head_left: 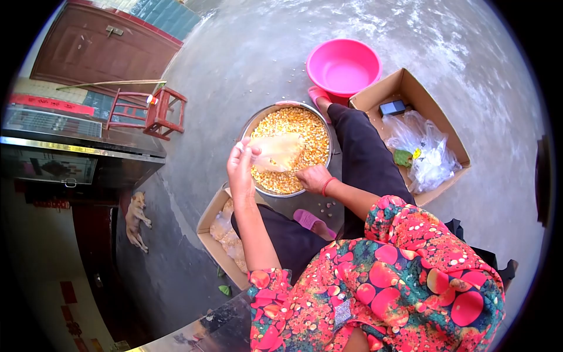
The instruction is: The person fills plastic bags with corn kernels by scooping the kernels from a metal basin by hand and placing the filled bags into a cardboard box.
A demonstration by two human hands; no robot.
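A round metal basin (324, 130) full of yellow corn kernels (290, 121) stands on the floor between my legs. My left hand (239, 167) is closed on the edge of a clear plastic bag (280, 151), holding it over the kernels at the basin's left side. The bag looks pale and partly see-through. At the basin's lower right, my right hand (314, 178) has its fingers curled at the surface of the kernels, close to the bag's lower end. What those fingers hold, if anything, is hidden. A red band (327, 186) circles my right wrist.
At right, a cardboard box (375, 88) holds crumpled plastic bags (425, 149) and a dark small box (392, 108). A pink basin (344, 66) stands behind. Filled bags (227, 232) lie in another carton (209, 218) at left. A dog (138, 220) lies near a red chair (161, 114).
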